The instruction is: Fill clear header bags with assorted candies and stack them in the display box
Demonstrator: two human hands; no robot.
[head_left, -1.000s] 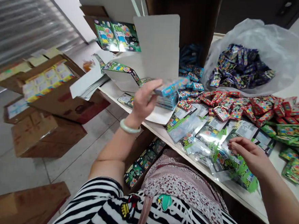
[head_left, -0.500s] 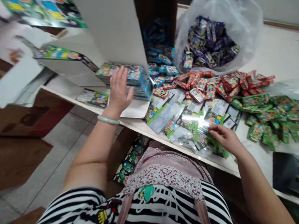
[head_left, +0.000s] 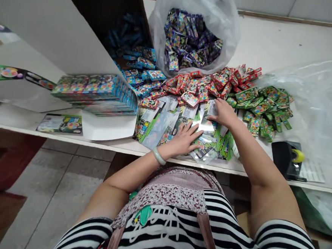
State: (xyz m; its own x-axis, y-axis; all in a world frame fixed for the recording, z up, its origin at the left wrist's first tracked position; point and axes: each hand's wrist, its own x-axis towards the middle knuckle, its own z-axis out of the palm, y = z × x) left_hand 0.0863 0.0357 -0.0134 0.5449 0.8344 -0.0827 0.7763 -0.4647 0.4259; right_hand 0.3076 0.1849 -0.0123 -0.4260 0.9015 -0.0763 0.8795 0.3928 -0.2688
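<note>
My left hand [head_left: 183, 141] lies with fingers spread on the glossy printed plastic pouches [head_left: 156, 133] that are fanned out along the table's front. Just beyond it, my right hand [head_left: 222, 111] rests at the upper edge of the same pouches, fingers reaching forward and thumb apart. Small red packs [head_left: 190, 99] sit right behind the pouches. Green packs [head_left: 265, 108] are heaped to the right of my right hand. On the left, stacked rows of small packs [head_left: 91, 87] stand in an open white carton [head_left: 109, 128].
Purple packs [head_left: 186, 38] fill a clear plastic bag [head_left: 229, 26] at the back. Blue packs [head_left: 144, 71] spill beside the carton. A black tape dispenser [head_left: 285, 159] stands at the front right. One flat printed pouch [head_left: 60, 123] lies at the front left edge.
My left hand has left the stacked packs in the carton and moved right onto the pouches. My right hand has moved forward to their far edge. The view has shifted to the right.
</note>
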